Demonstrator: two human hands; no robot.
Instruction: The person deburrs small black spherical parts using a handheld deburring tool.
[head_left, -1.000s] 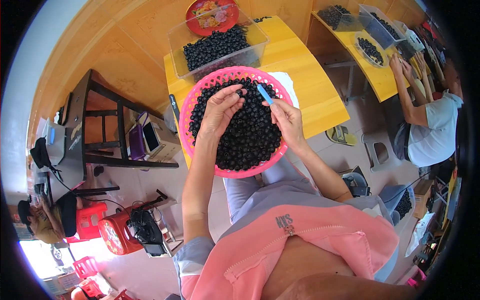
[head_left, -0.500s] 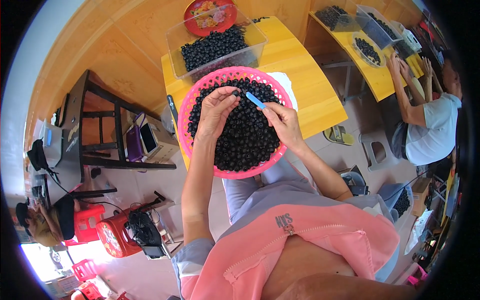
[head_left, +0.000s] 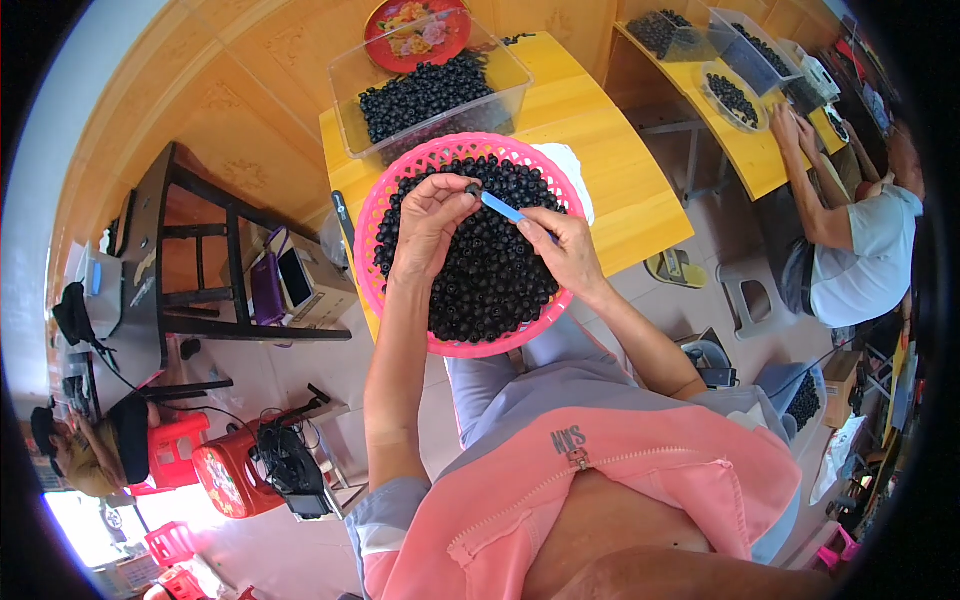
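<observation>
A pink openwork plastic basket (head_left: 372, 275) full of small black bead-like balls (head_left: 490, 270) rests in front of me, at the table's near edge. Above it, my left hand (head_left: 430, 222) pinches one black ball (head_left: 473, 189) between thumb and fingertips. My right hand (head_left: 565, 248) is closed on a slim light-blue tool (head_left: 502, 207). The tool's far end meets the pinched ball, or lies just beside it; its very tip is too small to make out.
Behind the basket, a clear plastic bin (head_left: 515, 95) of black balls and a red floral tray (head_left: 385, 48) stand on the yellow table (head_left: 610, 170). A black-handled tool (head_left: 342, 215) lies left of the basket. At right, a person (head_left: 860, 250) sits by another table with containers.
The blue tool in my right hand has moved slightly left, up to the ball. My left hand stays nearly still. The person at right has bent their head.
</observation>
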